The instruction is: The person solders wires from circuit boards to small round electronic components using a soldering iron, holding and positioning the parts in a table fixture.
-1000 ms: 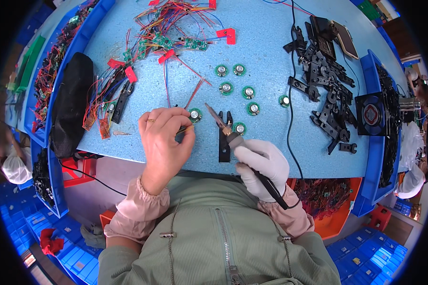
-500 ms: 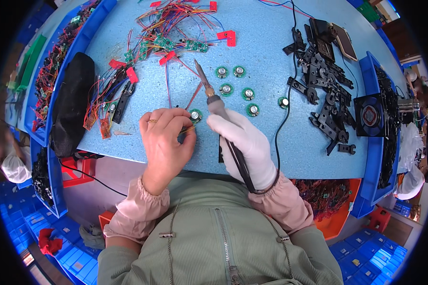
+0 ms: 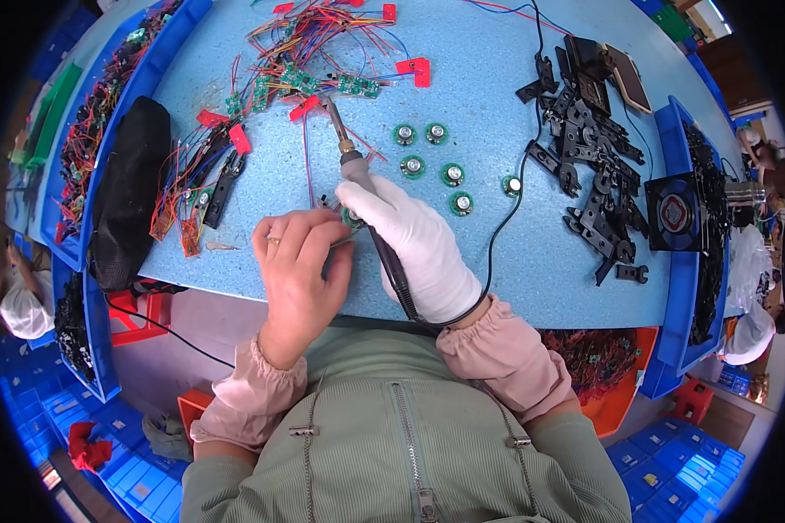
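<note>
My right hand (image 3: 423, 253), in a white glove, grips a soldering iron (image 3: 354, 170) with a grey and black handle. Its metal tip points away from me, by the wires and small green circuit boards (image 3: 358, 85). My bare left hand (image 3: 298, 266), a ring on one finger, is closed with thumb and fingertips nearly together; what it pinches is hidden. Just beyond those fingertips lies a small round speaker (image 3: 351, 217) with a green rim, partly covered by the hands. Several similar speakers (image 3: 412, 166) lie to the right on the blue table (image 3: 471, 87).
Black plastic parts (image 3: 597, 179) are heaped at the right, with a small fan (image 3: 677, 212) beside them. The iron's black cable (image 3: 502, 228) crosses the table. A blue bin (image 3: 161, 57) of wired boards and a black cloth bundle (image 3: 133, 187) stand at the left.
The soldering iron and my right hand have swung left, bringing the tip toward the red tabs and circuit boards. My left hand has shifted slightly down, still closed.
</note>
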### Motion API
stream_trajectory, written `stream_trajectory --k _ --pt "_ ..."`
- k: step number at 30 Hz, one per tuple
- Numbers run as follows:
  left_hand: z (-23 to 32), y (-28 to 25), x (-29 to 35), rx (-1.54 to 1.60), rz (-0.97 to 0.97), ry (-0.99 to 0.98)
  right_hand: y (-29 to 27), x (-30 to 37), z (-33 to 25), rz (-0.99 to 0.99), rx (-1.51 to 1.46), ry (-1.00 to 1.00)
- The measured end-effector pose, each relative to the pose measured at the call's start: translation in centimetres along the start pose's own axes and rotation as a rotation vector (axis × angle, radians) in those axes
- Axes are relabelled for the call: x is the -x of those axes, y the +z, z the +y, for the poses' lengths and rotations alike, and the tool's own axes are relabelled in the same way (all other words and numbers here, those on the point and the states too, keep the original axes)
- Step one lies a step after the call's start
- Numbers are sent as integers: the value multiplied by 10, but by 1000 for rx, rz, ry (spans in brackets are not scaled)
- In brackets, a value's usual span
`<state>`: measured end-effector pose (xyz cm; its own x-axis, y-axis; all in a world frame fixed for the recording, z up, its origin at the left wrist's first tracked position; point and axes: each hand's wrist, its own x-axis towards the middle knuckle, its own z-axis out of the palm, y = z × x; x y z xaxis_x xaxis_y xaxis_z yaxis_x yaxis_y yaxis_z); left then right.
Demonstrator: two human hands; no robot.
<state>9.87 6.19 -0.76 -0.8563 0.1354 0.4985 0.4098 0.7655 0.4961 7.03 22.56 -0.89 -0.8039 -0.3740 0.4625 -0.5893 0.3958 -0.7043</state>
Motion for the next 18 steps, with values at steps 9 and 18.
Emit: stream_trajectory --k 9,18 --pt "-2 0 -2 63 -20 15 1 0 -3 4 -109 76" --pt "8 21 -9 -169 78 67 9 1 1 210 -154 15"
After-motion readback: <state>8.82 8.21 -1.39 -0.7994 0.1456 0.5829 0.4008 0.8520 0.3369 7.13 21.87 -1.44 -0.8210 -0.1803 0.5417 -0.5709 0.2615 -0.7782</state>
